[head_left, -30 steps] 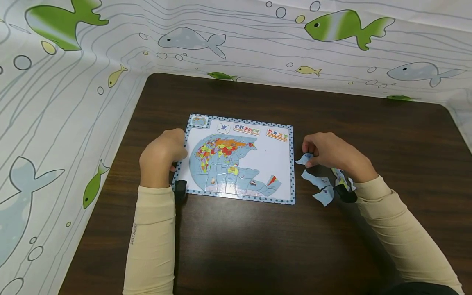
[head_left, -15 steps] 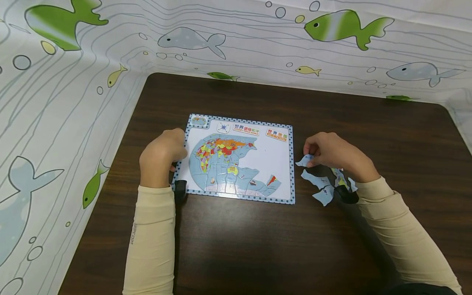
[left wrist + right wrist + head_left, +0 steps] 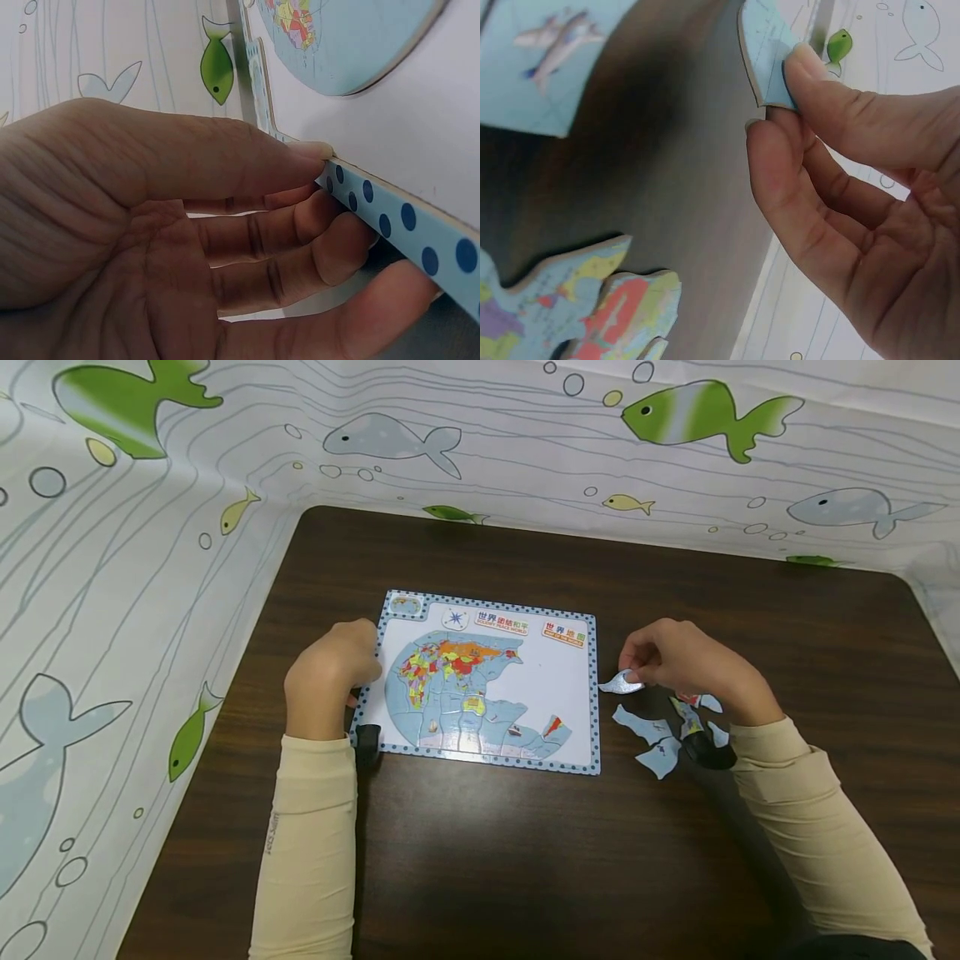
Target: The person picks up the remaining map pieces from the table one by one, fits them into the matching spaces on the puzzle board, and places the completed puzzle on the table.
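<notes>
A world-map puzzle board (image 3: 555,693) with a blue dotted border lies on the table. Joined pieces (image 3: 420,722) fill the left and lower parts of its map; white backing shows at right. At the left edge, my left hand (image 3: 330,672) grips the board, thumb on the rim and fingers (image 3: 337,255) beneath in the left wrist view. Just off the right edge, my right hand (image 3: 686,658) pinches a light-blue puzzle piece (image 3: 619,682) between thumb and fingers. Below that hand lie loose blue pieces (image 3: 641,724) and a map-coloured piece (image 3: 687,718).
In the right wrist view, a blue piece with an airplane (image 3: 547,67) and colourful pieces (image 3: 626,311) lie on the dark wooden table (image 3: 480,852). A white sheet with printed fish (image 3: 525,468) rises behind the table and along its left side.
My right hand has lifted slightly and tilted the pinched piece, which now catches the light. More of the loose pieces by the right wrist show. My left hand stays at the board.
</notes>
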Tool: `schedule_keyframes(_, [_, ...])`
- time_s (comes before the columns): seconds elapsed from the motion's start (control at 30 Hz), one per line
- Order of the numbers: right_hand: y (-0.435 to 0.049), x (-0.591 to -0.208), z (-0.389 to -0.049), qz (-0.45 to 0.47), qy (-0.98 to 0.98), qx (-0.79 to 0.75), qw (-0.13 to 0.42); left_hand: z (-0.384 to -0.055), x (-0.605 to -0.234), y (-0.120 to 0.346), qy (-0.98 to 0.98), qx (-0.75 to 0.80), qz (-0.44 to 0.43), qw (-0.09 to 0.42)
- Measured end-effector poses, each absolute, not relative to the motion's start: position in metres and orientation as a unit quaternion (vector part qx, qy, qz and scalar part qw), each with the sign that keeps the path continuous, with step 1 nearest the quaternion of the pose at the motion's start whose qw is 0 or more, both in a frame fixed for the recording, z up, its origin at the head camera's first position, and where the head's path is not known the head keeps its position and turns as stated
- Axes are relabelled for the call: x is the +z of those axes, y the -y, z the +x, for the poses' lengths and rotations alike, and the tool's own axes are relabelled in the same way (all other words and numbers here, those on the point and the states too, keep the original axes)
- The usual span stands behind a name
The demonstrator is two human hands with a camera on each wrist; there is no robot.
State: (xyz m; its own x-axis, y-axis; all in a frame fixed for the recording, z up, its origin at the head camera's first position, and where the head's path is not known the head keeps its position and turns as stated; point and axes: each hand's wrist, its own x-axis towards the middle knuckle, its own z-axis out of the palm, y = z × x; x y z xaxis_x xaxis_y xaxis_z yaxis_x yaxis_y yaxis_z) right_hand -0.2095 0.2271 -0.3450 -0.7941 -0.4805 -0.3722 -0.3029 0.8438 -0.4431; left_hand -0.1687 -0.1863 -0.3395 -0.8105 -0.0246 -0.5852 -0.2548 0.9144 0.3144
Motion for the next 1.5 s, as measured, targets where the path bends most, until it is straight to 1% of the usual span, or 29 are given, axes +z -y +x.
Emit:
schedule_keyframes(0.47, [-0.215, -0.338, -0.210, -0.209, -0.932, -0.188, 0.231, -0.171, -0.341, 0.186, -0.931, 0.188, -0.071, 0.304])
schedule_keyframes(0.8, [-0.198, -0.339, -0.214, -0.208, -0.921, -0.205, 0.257, -0.172, -0.341, 0.187, -0.930, 0.190, -0.066, 0.308])
schedule_keyframes(1.03, [-0.187, -0.341, -0.213, -0.199, -0.924, -0.205, 0.254, -0.171, -0.341, 0.187, -0.929, 0.193, -0.068, 0.307])
schedule_keyframes(1.5, [-0.161, -0.345, -0.214, -0.217, -0.920, -0.201, 0.257, -0.170, -0.340, 0.187, -0.930, 0.194, -0.074, 0.304])
